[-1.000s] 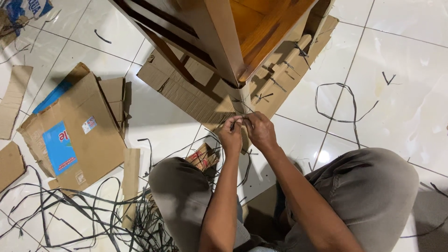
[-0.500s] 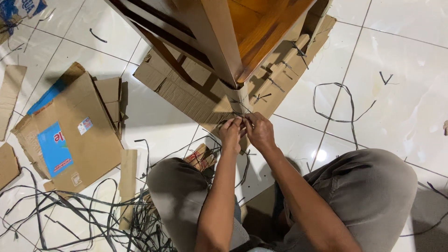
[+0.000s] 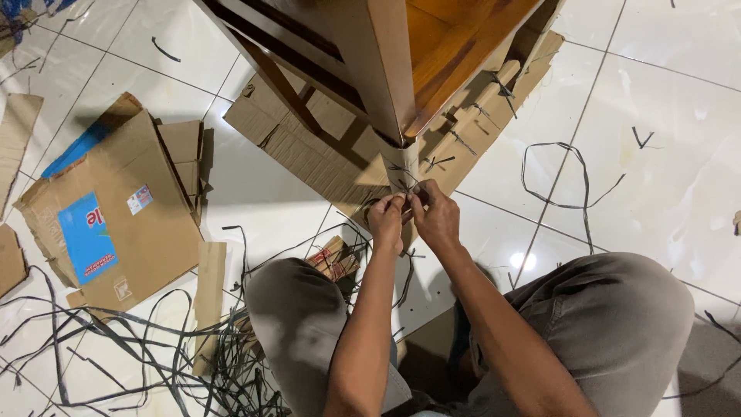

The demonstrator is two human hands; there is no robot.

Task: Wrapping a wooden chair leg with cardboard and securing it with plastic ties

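Hands meet at the foot of a cardboard-wrapped furniture leg [image 3: 401, 166], which drops from the wooden frame [image 3: 432, 54] at the top of the view. The left hand [image 3: 386, 220] and the right hand [image 3: 436, 216] sit side by side, fingertips pinched together on a thin dark strap [image 3: 401, 184] that runs around the leg's cardboard wrapping. Both hands are closed on that strap, just below the leg's lower end, thumbs and forefingers nearly touching each other.

Behind the leg, a flat sheet of brown cardboard [image 3: 309, 147] lies on the white tiled floor [image 3: 664, 177], and more wrapped pieces tied with dark straps [image 3: 471, 116] lie to the leg's right. Well to the leg's left lies a flattened carton with a blue panel [image 3: 116, 224]. A tangle of loose black strapping [image 3: 154, 347] spreads over the floor below that carton, near the person's left knee [image 3: 293, 309]. To the right of the leg a single loop of strap [image 3: 567, 174] lies on the tiles. A small red and white packet [image 3: 332, 259] lies below the left hand, beside the knee.
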